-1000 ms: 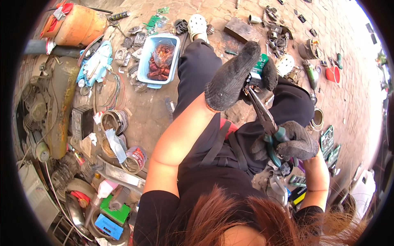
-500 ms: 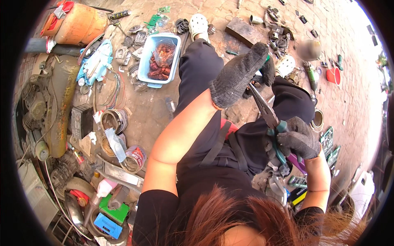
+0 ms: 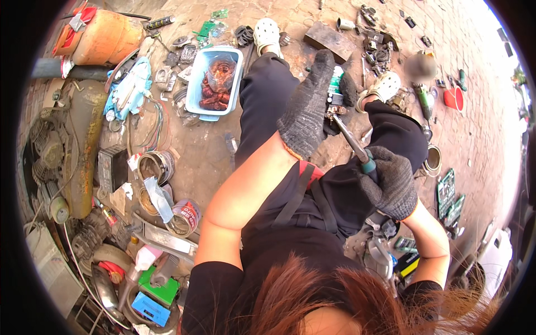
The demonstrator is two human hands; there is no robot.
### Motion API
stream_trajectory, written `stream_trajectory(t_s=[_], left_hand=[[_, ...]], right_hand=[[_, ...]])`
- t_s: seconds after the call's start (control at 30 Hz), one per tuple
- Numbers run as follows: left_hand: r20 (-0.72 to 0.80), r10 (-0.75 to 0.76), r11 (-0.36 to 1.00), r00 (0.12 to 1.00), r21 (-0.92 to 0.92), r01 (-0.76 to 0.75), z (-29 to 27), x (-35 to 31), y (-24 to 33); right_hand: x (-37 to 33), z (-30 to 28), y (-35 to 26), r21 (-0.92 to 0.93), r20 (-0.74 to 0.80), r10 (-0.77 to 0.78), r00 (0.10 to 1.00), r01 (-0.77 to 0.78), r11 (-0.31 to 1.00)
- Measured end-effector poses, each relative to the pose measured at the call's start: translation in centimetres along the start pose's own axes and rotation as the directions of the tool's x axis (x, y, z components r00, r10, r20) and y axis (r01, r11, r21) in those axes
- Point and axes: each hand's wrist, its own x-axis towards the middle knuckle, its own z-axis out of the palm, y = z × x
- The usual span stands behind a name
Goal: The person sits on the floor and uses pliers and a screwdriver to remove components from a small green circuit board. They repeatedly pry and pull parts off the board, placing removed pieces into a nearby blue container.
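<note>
My left hand (image 3: pixel 307 109), in a dark grey knit glove, is closed around a small green circuit board (image 3: pixel 335 81) with metal and black parts at its near end. My right hand (image 3: pixel 391 183), in a matching glove, grips a pair of pliers (image 3: pixel 353 138) by its teal handles. The jaws reach up and left to the board's near end and seem to touch a small metal part there. Both hands are over the gap between my knees. The left palm and fingers hide part of the board.
To the left stands a light blue basin (image 3: pixel 191 92) with coppery scrap in a bag. A dark metal block (image 3: pixel 329 42) lies ahead, with loose metal parts beyond. A red cup (image 3: pixel 453 99) is at far right. Open cans (image 3: pixel 156 166) and an orange gas cylinder (image 3: pixel 109 36) stand left.
The pliers have swung round and their jaws have come up to the board's near end. My right hand moved up and left; my left hand tilted, showing more of the board.
</note>
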Motion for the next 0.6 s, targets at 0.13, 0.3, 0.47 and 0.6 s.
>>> stream_trajectory(t_s=[0.13, 0.3, 0.47, 0.6], left_hand=[[-0.001, -0.096, 0.99, 0.995, -0.104, 0.095, -0.2, -0.5, 0.5], [0.372, -0.091, 0.906, 0.924, -0.355, 0.232, -1.9, -0.2, 0.7], [0.487, -0.076, 0.868, 0.87, -0.397, 0.298, -1.6, -0.5, 1.1], [0.457, -0.056, 0.891, 0.888, -0.378, 0.251, -1.4, -0.6, 0.9]], right_hand=[[-0.5, 0.4, 0.3, 0.092, 0.008, -0.004, 1.0, 0.003, 0.996], [-1.7, 0.2, 0.4, 0.246, 0.103, 0.088, 0.991, -0.111, 0.963], [-2.7, 0.2, 0.4, 0.446, 0.236, 0.172, 0.956, -0.264, 0.855], [-2.5, -0.6, -0.9, 0.421, 0.305, 0.209, 0.929, -0.328, 0.846]])
